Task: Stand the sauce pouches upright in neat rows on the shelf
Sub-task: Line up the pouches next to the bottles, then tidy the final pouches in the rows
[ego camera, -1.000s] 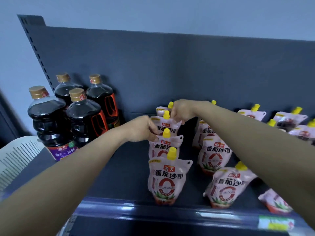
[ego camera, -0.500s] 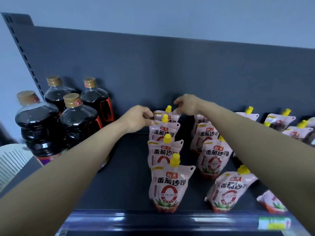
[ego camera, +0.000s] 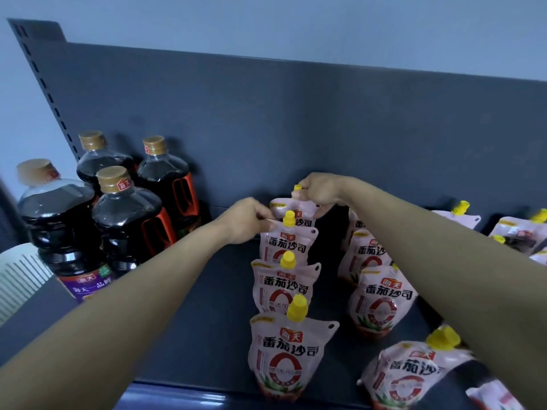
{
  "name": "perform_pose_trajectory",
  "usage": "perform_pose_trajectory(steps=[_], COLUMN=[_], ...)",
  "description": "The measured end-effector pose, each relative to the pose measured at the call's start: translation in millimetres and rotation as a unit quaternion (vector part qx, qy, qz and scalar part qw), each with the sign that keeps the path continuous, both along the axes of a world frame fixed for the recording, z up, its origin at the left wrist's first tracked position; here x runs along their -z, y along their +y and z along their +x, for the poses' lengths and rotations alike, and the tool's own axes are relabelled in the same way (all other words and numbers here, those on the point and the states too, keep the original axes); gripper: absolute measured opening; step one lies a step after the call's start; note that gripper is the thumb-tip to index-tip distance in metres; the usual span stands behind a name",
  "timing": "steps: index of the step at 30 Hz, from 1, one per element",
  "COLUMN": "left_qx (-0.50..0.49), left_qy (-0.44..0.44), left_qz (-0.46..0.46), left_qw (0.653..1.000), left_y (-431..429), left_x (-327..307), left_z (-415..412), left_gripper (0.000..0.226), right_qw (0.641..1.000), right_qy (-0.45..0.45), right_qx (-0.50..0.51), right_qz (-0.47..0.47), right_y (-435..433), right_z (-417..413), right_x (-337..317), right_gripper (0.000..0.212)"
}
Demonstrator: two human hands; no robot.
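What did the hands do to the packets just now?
Both hands slid back along the row: the right hand now pinches the rearmost pouch by its top, the left hand grips the next pouch. The bottles and front pouches stayed put.

Both arms extended toward frame centre. Left hand fingers pinched closed, palm down. Right hand curled, fingertips pinching, slightly higher.

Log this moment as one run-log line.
step: straightening back pouch | left hand: pinching its left edge | right hand: gripping its top by the cap | left row: upright | front right pouch: leaning
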State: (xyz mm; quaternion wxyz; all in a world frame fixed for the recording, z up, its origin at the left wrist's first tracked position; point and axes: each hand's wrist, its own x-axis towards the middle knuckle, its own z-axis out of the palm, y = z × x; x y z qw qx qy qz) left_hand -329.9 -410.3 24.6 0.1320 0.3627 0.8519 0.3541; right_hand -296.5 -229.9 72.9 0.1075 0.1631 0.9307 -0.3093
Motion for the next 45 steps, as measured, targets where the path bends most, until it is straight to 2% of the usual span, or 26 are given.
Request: perform_pose_trajectory(steps=[7, 14, 16, 18, 22, 26, 30, 34, 40, 43, 45], left_qx=[-0.017, -0.035, -0.036, -0.031, -0.004, -0.025, -0.031, 0.034, 0.161, 0.198, 0.203], left_qy=[0.006, -0.016, -0.014, -0.010, 0.025, 0.054, 0.073, 0.007, -0.096, -0.077, -0.056], left_qz=[-0.003, -0.017, -0.019, -0.023, -0.060, -0.011, 0.033, 0.034, -0.086, -0.156, -0.170], left_qw=[1.000, 0.999, 0.999, 0.999, 0.998, 0.998, 0.996, 0.999, 0.979, 0.965, 0.963], left_y=[1, -2, -2, -3, -8, -15, -23, -34, -56, -59, -59], left_x=[-1, 0, -1, -3, -8, -27, -45, -58, -64, -52, -40], left_z=[2, 3, 4, 6, 11, 18, 32, 54, 91, 107, 115], left_gripper=[0.014, 0.015, 0.015, 0.014, 0.012, 0.013, 0.008, 0.009, 0.025, 0.022, 0.018], right_qw=[0.999, 0.999, 0.999, 0.998, 0.990, 0.981, 0.987, 0.991, 0.986, 0.986, 0.988], right_qy=[0.040, 0.045, 0.037, 0.035, 0.026, 0.056, 0.026, -0.044, -0.121, -0.127, -0.105], right_qx=[-0.001, -0.022, -0.029, -0.034, -0.044, -0.027, -0.041, -0.076, -0.098, -0.096, -0.090], right_qz=[0.000, 0.002, 0.021, 0.046, 0.130, 0.186, 0.154, 0.101, 0.062, 0.057, 0.061], right_y=[-5, -10, -10, -8, -6, -1, -7, -20, -47, -59, -65], right_z=[-2, -2, 0, 3, 15, 33, 53, 74, 99, 104, 107], right_x=[4, 5, 2, -1, -16, -39, -49, -52, -40, -26, -15], right_gripper=[0.037, 0.034, 0.025, 0.032, 0.032, 0.027, 0.022, 0.019, 0.038, 0.038, 0.034])
